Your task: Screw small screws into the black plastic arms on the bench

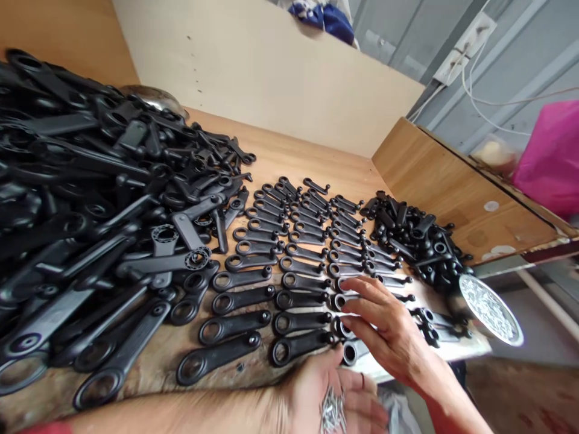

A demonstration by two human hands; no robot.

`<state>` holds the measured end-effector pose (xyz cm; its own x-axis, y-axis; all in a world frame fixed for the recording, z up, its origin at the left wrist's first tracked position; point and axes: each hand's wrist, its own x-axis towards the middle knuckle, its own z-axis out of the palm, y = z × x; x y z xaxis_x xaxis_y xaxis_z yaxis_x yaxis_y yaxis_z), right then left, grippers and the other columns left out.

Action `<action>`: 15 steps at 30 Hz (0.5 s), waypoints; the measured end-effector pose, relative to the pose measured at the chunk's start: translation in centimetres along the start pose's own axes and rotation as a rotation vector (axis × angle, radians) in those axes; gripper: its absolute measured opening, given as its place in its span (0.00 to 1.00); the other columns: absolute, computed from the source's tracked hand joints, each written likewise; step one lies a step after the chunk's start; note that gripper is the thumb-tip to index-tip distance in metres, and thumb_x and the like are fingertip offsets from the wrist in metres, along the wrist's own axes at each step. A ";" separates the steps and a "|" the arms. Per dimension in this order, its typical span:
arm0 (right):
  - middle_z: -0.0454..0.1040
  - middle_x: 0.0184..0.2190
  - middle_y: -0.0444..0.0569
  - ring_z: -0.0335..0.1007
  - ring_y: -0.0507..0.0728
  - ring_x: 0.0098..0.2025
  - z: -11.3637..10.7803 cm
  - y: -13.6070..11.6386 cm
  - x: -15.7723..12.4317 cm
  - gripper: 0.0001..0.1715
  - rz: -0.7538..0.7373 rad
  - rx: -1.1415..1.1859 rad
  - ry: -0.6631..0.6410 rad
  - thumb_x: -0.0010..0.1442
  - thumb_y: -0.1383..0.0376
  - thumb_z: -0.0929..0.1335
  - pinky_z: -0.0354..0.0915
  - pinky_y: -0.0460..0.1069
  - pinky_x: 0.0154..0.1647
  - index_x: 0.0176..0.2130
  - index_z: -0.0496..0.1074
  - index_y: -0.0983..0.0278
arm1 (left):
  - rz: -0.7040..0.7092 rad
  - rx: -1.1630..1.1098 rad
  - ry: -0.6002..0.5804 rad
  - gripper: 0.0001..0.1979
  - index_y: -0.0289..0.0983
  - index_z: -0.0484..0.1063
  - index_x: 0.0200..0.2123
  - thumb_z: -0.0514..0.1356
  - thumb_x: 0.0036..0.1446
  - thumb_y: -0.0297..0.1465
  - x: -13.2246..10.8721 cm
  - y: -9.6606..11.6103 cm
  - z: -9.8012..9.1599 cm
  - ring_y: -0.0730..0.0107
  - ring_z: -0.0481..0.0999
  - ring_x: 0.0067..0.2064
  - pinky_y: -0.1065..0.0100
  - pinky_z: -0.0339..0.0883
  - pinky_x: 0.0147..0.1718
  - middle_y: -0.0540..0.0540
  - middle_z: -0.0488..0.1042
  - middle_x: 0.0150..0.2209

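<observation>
your left hand [335,395] lies palm up at the near edge of the wooden bench [289,154], fingers loosely cupped around a small heap of thin silver pins [332,413] that rests in the palm; the pins are blurred, so their shape beyond thin and shiny is hard to tell

your right hand [384,328] sits just above and beyond the left, palm down, fingers spread moderately and slightly curled; whether the fingertips pinch anything cannot be told. those fingertips rest on the near end of the rightmost row of black levers [289,283], touching the ring ends of the 2 or 3 closest pieces in that row. the levers are laid flat in neat rows running away from your fingers, each with a ring at one end and a narrower tip at the other

to the left of both hands, well apart from the fingers, a big loose pile of larger black arms [85,205] covers the bench. beyond your right fingertips and a little to the right lies a smaller jumbled heap of black parts [416,235]. just right of your right hand, at the bench corner, stands a round metal bowl [491,310] filled with small silvery pieces
</observation>
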<state>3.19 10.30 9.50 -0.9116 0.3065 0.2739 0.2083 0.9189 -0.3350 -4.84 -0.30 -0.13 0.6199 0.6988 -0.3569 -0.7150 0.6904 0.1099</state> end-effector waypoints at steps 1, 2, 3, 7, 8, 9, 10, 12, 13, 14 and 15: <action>0.68 0.45 0.54 0.62 0.58 0.48 -0.6 -0.7 -0.8 0.10 -0.011 0.030 -0.041 0.62 0.70 0.61 0.64 0.52 0.44 0.33 0.70 0.65 | -0.043 0.012 0.030 0.36 0.27 0.70 0.34 0.50 0.47 0.58 -0.4 0.2 0.6 0.60 0.73 0.35 0.62 0.58 0.40 0.37 0.71 0.34; 0.67 0.45 0.54 0.61 0.58 0.48 -1.1 -1.5 -1.5 0.12 -0.018 0.060 -0.095 0.63 0.69 0.60 0.64 0.52 0.44 0.33 0.70 0.65 | -0.066 0.024 0.038 0.35 0.27 0.69 0.35 0.49 0.48 0.58 -0.8 0.4 1.1 0.60 0.72 0.35 0.61 0.58 0.40 0.39 0.71 0.34; 0.67 0.46 0.54 0.61 0.58 0.48 -1.4 -2.2 -2.2 0.13 -0.020 0.084 -0.155 0.64 0.68 0.59 0.65 0.51 0.44 0.32 0.70 0.65 | -0.077 0.039 0.022 0.34 0.28 0.69 0.35 0.49 0.49 0.57 -1.1 0.6 1.6 0.61 0.72 0.35 0.61 0.59 0.39 0.40 0.71 0.34; 0.68 0.45 0.53 0.63 0.59 0.47 -0.8 -3.7 -4.3 0.12 0.011 0.048 -0.301 0.63 0.64 0.61 0.66 0.51 0.41 0.34 0.72 0.63 | -0.063 0.075 -0.049 0.28 0.33 0.67 0.33 0.55 0.45 0.54 -1.8 1.0 2.4 0.66 0.69 0.29 0.61 0.60 0.35 0.44 0.71 0.29; 0.68 0.45 0.54 0.63 0.59 0.45 -0.1 -3.7 -4.7 0.11 0.002 0.020 -0.281 0.62 0.63 0.62 0.66 0.51 0.40 0.35 0.73 0.63 | -0.069 0.081 -0.038 0.26 0.34 0.67 0.32 0.57 0.44 0.53 -1.8 1.0 2.4 0.67 0.68 0.28 0.61 0.60 0.35 0.45 0.70 0.28; 0.69 0.44 0.54 0.64 0.59 0.44 0.7 -3.4 -5.1 0.12 -0.015 -0.006 -0.232 0.62 0.62 0.62 0.66 0.51 0.38 0.35 0.72 0.63 | -0.072 0.075 -0.020 0.25 0.35 0.67 0.30 0.58 0.42 0.53 -1.8 0.9 2.4 0.67 0.67 0.27 0.62 0.60 0.34 0.47 0.70 0.26; 0.69 0.43 0.55 0.65 0.60 0.43 1.6 -3.1 -5.5 0.13 -0.039 -0.033 -0.158 0.62 0.61 0.61 0.66 0.51 0.37 0.34 0.72 0.64 | -0.069 0.059 -0.008 0.24 0.35 0.67 0.29 0.58 0.41 0.52 -1.7 0.8 2.3 0.67 0.67 0.26 0.63 0.60 0.33 0.48 0.69 0.25; 0.71 0.42 0.55 0.66 0.61 0.42 3.4 -2.1 -6.3 0.16 -0.092 -0.101 0.025 0.63 0.61 0.59 0.65 0.51 0.33 0.33 0.72 0.64 | -0.044 0.002 -0.035 0.23 0.35 0.66 0.26 0.59 0.42 0.51 -1.1 0.3 1.7 0.68 0.66 0.26 0.67 0.57 0.32 0.49 0.67 0.23; 0.71 0.42 0.54 0.67 0.61 0.42 4.1 -1.6 -6.7 0.15 -0.114 -0.138 0.096 0.62 0.64 0.59 0.65 0.51 0.32 0.32 0.72 0.64 | -0.009 -0.027 -0.057 0.22 0.35 0.65 0.24 0.59 0.42 0.50 -0.7 0.0 1.1 0.69 0.66 0.25 0.69 0.55 0.30 0.49 0.66 0.22; 0.72 0.42 0.53 0.67 0.60 0.42 4.8 -1.2 -7.2 0.14 -0.127 -0.171 0.125 0.61 0.67 0.59 0.66 0.50 0.33 0.31 0.72 0.63 | 0.034 -0.048 -0.082 0.22 0.35 0.65 0.23 0.60 0.43 0.50 -0.2 -0.3 0.4 0.71 0.65 0.25 0.71 0.53 0.29 0.49 0.65 0.21; 0.72 0.42 0.52 0.68 0.59 0.42 5.3 -0.7 -7.6 0.13 -0.133 -0.183 0.133 0.60 0.69 0.60 0.67 0.49 0.34 0.30 0.72 0.62 | 0.084 -0.054 -0.102 0.22 0.34 0.65 0.21 0.60 0.43 0.49 0.4 -0.5 -0.3 0.73 0.63 0.24 0.73 0.51 0.28 0.48 0.65 0.20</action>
<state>8.10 6.02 2.92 -0.8833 0.1987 0.4245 0.1613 0.9792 -0.1228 -4.31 -0.45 -0.65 0.5845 0.7712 -0.2521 -0.7807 0.6192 0.0844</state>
